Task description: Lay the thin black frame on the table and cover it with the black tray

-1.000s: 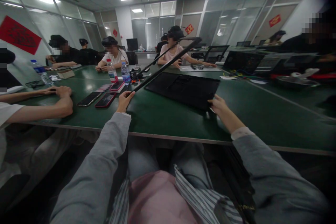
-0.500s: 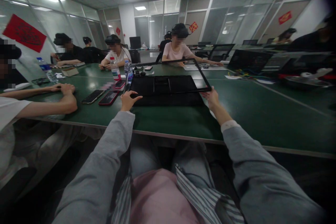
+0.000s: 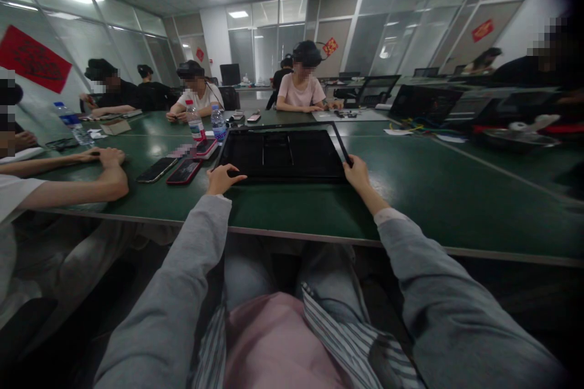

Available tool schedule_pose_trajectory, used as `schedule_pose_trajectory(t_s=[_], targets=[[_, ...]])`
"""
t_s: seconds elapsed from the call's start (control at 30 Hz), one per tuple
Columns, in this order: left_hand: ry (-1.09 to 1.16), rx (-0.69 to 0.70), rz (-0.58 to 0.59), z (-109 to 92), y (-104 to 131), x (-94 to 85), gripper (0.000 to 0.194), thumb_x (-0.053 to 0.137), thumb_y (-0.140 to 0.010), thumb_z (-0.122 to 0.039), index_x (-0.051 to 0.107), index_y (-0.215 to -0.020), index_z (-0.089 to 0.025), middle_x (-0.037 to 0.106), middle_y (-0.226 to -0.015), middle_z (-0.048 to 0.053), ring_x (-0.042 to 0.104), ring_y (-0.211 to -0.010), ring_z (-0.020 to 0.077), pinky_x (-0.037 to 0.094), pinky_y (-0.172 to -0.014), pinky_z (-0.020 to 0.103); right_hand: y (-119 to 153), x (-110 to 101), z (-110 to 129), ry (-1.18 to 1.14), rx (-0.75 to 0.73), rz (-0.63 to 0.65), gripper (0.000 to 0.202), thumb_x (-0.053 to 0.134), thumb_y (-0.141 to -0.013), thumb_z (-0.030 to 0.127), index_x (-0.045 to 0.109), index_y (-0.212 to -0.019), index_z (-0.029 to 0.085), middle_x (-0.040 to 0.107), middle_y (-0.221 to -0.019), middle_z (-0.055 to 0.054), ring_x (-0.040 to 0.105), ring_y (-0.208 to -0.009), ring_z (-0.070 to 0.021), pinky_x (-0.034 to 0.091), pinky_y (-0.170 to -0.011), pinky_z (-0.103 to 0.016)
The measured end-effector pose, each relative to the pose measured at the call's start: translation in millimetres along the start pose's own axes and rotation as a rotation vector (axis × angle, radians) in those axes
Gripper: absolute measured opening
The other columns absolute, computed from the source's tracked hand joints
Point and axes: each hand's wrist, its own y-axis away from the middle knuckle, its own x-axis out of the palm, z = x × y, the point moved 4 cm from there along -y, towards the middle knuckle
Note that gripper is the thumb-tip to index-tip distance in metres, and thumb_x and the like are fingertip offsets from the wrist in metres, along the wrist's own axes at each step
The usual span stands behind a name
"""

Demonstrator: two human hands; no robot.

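A thin black rectangular frame (image 3: 338, 138) lies low over a flat black panel (image 3: 312, 155) on the green table. Their outlines nearly match, and I cannot tell if they touch all round. At the near left corner, my left hand (image 3: 221, 179) is closed on the frame's edge, its thumb reaching along the near side. My right hand (image 3: 358, 174) grips the right edge close to the near corner, the thumb on top and the other fingers partly hidden. Two pale lines run across the middle of the panel.
Left of the panel lie a dark phone (image 3: 157, 170) and a red-edged phone (image 3: 184, 171). Two bottles, one red-labelled (image 3: 195, 124) and one blue-labelled (image 3: 218, 124), stand behind them. A co-worker's forearm (image 3: 103, 185) rests at left. Cables (image 3: 410, 129) and a bowl (image 3: 515, 138) are at right.
The frame has come down from a raised, tilted position to lie nearly flat over the panel. My right hand moved slightly left with it. The person opposite has drawn an outstretched arm in.
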Motion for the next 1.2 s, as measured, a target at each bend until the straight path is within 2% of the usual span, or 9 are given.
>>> schedule_pose_trajectory(t_s=[0.1,0.33,0.47,0.57,0.63,0.73,0.87,1.0,1.2], targets=[[-0.060,-0.015,0.062,-2.3,1.2,-0.1,0.041,0.078,-0.077,-0.064,0.076,-0.096,-0.028,0.077,-0.104,0.005,0.062,-0.113,0.0293,0.025,-0.111,0.051,-0.3,0.4,-0.5,-0.014,-0.024,-0.080,0.041,0.051,-0.087,0.030,0.065,-0.121,0.011,0.064,-0.117,-0.022,0.053,-0.119,-0.0351,0.038,-0.109,-0.057],[-0.079,0.027,0.107,-7.2,6.4,-4.3,0.038,0.074,-0.082,-0.064,0.076,-0.094,-0.027,0.074,-0.115,0.005,0.059,-0.117,0.0290,0.031,-0.109,0.049,-1.1,9.8,-9.0,0.033,-0.014,-0.025,0.040,0.052,-0.087,0.032,0.068,-0.118,0.011,0.063,-0.113,-0.020,0.053,-0.116,-0.0340,0.039,-0.107,-0.054],[-0.084,-0.026,-0.008,-5.5,7.0,-9.4,0.037,0.065,-0.091,-0.060,0.073,-0.108,-0.028,0.066,-0.132,0.007,0.052,-0.130,0.0300,0.034,-0.110,0.050,0.4,14.4,-14.6,0.103,0.050,0.035,0.047,0.053,-0.086,0.031,0.066,-0.126,0.009,0.063,-0.119,-0.022,0.053,-0.120,-0.0360,0.040,-0.107,-0.055],[-0.121,-0.195,-0.147,4.7,5.3,-14.9,0.045,0.062,-0.095,-0.051,0.062,-0.132,-0.025,0.057,-0.143,0.013,0.048,-0.136,0.0306,0.040,-0.108,0.047,0.9,15.9,-14.5,0.117,0.063,0.055,0.051,0.051,-0.087,0.031,0.065,-0.130,0.006,0.063,-0.123,-0.024,0.054,-0.122,-0.0363,0.040,-0.108,-0.054],[-0.131,-0.323,-0.214,14.3,3.8,-17.0,0.051,0.061,-0.096,-0.043,0.055,-0.141,-0.020,0.054,-0.145,0.017,0.048,-0.137,0.0311,0.042,-0.107,0.045,0.9,15.9,-13.3,0.111,0.061,0.056,0.052,0.051,-0.086,0.031,0.064,-0.130,0.006,0.064,-0.123,-0.024,0.054,-0.122,-0.0363,0.041,-0.108,-0.054],[-0.079,-0.427,-0.165,26.5,-0.6,-12.8,0.052,0.059,-0.096,-0.036,0.054,-0.142,-0.015,0.058,-0.141,0.019,0.054,-0.132,0.0304,0.044,-0.107,0.043,0.7,15.4,-11.7,0.088,0.052,0.051,0.050,0.051,-0.084,0.029,0.065,-0.128,0.010,0.065,-0.123,-0.022,0.056,-0.121,-0.0362,0.042,-0.107,-0.057],[-0.053,-0.412,-0.064,32.1,-6.7,-5.2,0.048,0.058,-0.095,-0.032,0.058,-0.140,-0.015,0.062,-0.139,0.018,0.058,-0.129,0.0298,0.046,-0.106,0.039,0.6,15.6,-11.1,0.092,0.049,0.071,0.049,0.048,-0.083,0.024,0.065,-0.127,0.009,0.066,-0.124,-0.022,0.057,-0.123,-0.0357,0.042,-0.109,-0.057],[-0.024,-0.416,-0.085,34.7,-9.0,-4.9,0.042,0.054,-0.097,-0.029,0.062,-0.137,-0.018,0.067,-0.134,0.015,0.061,-0.127,0.0280,0.047,-0.104,0.038,1.0,16.2,-11.1,0.083,0.071,0.099,0.050,0.047,-0.086,0.022,0.062,-0.131,0.007,0.065,-0.129,-0.023,0.058,-0.124,-0.0350,0.042,-0.111,-0.054],[0.007,-0.424,-0.111,32.4,-6.6,-9.6,0.042,0.054,-0.098,-0.032,0.061,-0.137,-0.021,0.068,-0.133,0.014,0.062,-0.125,0.0294,0.048,-0.102,0.040,2.2,14.2,-11.2,-0.017,0.118,0.107,0.047,0.049,-0.089,0.023,0.059,-0.132,0.010,0.068,-0.124,-0.021,0.063,-0.120,-0.0323,0.045,-0.109,-0.049]])
